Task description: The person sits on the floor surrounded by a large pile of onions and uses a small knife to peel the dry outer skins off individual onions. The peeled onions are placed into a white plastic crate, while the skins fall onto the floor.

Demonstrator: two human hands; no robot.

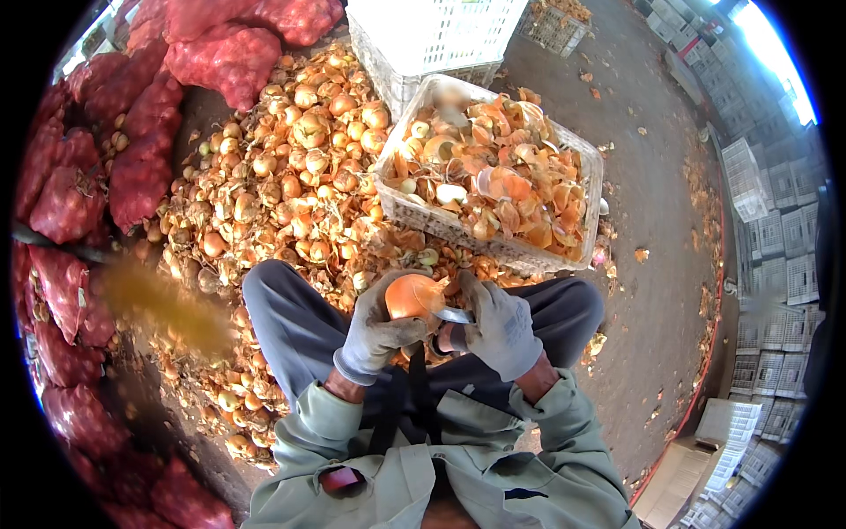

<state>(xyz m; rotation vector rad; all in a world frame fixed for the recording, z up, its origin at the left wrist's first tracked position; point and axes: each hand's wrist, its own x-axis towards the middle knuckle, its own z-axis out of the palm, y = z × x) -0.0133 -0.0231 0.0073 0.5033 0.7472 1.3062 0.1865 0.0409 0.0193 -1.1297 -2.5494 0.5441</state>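
Note:
Between my knees, my left hand [377,330] in a grey-white work glove grips a large yellow onion [411,297], its dry neck pointing right. My right hand [501,324], gloved the same way, holds a small knife [456,315] with its metal blade against the onion's right side. The knife's handle is hidden in my fingers. Just beyond my hands stands a dirty white plastic crate [489,248] heaped with onion skins [509,185] and a few pale peeled pieces.
A large pile of unpeeled onions [284,178] spreads ahead and left. Red mesh sacks [221,59] line the left side. Stacked white crates [423,40] stand beyond the skins crate, with more crates [786,231] along the right. A cardboard box [677,479] sits lower right.

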